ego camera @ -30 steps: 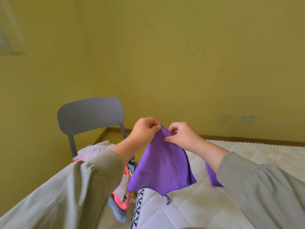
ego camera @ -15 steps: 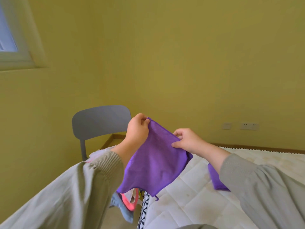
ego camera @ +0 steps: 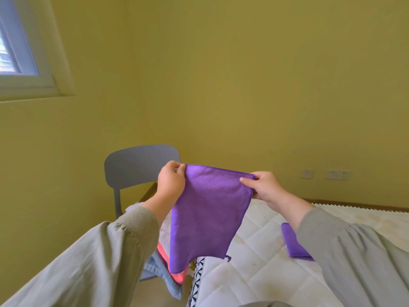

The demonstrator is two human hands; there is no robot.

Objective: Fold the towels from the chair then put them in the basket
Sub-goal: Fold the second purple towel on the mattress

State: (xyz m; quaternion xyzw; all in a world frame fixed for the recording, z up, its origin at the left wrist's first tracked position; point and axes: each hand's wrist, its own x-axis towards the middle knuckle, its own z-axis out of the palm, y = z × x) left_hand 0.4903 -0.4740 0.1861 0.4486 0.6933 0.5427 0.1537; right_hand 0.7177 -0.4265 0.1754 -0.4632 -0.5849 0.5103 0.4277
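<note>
**Item 1, purple towel** (ego camera: pixel 210 213): you are holding it up in the air by its two top corners, with the upper edge stretching nearly level between your hands. The cloth is hanging flat in front of the chair seat and the left edge of the mattress. A small loop is dangling at its lower right corner.

**Item 2, left hand** (ego camera: pixel 171 181): you are pinching the towel's top left corner, thumb and fingers curling closed on the fabric.

**Item 3, right hand** (ego camera: pixel 263 187): you are gripping the top right corner. One finger is lying along the front of the cloth and the rest are curling behind it.

**Item 4, folded purple towel** (ego camera: pixel 294 244): it is lying on the mattress, in from its left edge, and your right sleeve (ego camera: pixel 354 258) is partly hiding it.

**Item 5, grey chair** (ego camera: pixel 137 167): it is standing just beside the mattress's left edge, its backrest facing you.

**Item 6, towel pile** (ego camera: pixel 177 276): white, coral and blue cloths are sitting on the chair seat, the blue one drooping over the seat's front edge. Your left sleeve and the held towel are covering most of the pile.

**Item 7, mattress** (ego camera: pixel 254 273): white and quilted, it is carrying the folded towel.

**Item 8, wall sockets** (ego camera: pixel 336 174): they are sitting low on the yellow wall beyond the mattress's far edge.
</note>
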